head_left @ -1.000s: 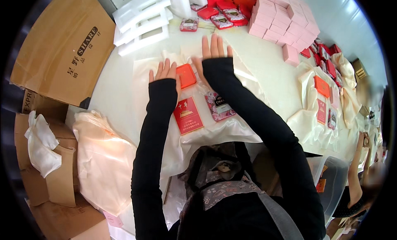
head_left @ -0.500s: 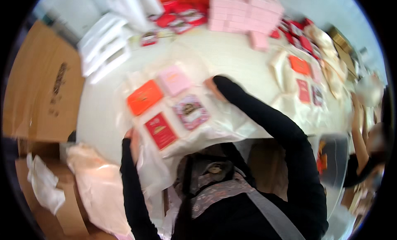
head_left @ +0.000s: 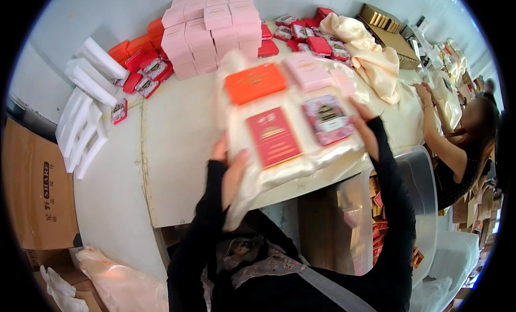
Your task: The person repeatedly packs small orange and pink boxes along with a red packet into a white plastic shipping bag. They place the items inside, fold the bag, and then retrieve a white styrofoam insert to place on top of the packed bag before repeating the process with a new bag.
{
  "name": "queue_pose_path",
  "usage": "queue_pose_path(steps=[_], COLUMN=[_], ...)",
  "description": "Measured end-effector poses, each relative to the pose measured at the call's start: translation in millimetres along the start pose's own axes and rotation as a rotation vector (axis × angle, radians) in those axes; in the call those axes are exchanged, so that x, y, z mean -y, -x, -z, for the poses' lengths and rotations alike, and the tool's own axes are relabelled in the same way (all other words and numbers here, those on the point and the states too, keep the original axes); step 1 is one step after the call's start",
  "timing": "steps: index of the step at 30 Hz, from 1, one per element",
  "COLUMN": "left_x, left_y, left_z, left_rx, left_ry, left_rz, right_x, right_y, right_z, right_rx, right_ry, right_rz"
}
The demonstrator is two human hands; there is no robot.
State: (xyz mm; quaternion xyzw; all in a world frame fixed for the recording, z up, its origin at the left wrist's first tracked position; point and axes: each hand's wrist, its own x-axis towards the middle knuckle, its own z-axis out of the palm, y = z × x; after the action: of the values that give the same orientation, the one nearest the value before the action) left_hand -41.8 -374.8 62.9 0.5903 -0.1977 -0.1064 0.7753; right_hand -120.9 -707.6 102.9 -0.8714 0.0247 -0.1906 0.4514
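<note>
Between my hands is a cream satin-covered tray (head_left: 279, 175), its cloth hanging loose along the near edge. Four-sided packs sit in it: an orange box (head_left: 256, 84) and a pink box (head_left: 308, 72) at the back, a red box (head_left: 274, 137) and a pink floral tin (head_left: 327, 119) in front. My left hand (head_left: 232, 175) grips its left edge, fingers partly under the cloth. At the right edge, my right hand (head_left: 366, 130) holds on beside the floral tin. Whether the tray touches the table is hard to tell.
Stacked pink boxes (head_left: 207, 35) stand at the back, with red tins (head_left: 314, 40) and bunched cream satin (head_left: 371, 56) to the right. White foam pieces (head_left: 80, 129) and a carton (head_left: 40, 188) are left. A clear bin (head_left: 416, 177) stands beside a co-worker (head_left: 454, 151).
The tray with its packs has moved right along the table, carried by both hands. My view has swung right too, showing more of the clear bin and the co-worker.
</note>
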Motion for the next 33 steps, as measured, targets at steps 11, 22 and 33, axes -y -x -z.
queue_pose_path(steps=[11,22,33], left_x=[123.7,77.9,-96.1], left_y=[-99.1,-41.1,332.8], left_z=[-123.9,-40.2,316.8], left_rx=[-0.043,0.044,-0.848], left_ry=[-0.729,-0.526,-1.405], left_rz=[-0.259,-0.538,0.524], right_x=[-197.5,-257.7,36.7], right_y=[-20.5,-68.2,-109.5], right_z=[70.3,72.7,-229.2], right_rx=[-0.316,-0.150,0.111], right_ry=[0.323,0.752,0.330], right_rz=[0.008,0.109,1.278])
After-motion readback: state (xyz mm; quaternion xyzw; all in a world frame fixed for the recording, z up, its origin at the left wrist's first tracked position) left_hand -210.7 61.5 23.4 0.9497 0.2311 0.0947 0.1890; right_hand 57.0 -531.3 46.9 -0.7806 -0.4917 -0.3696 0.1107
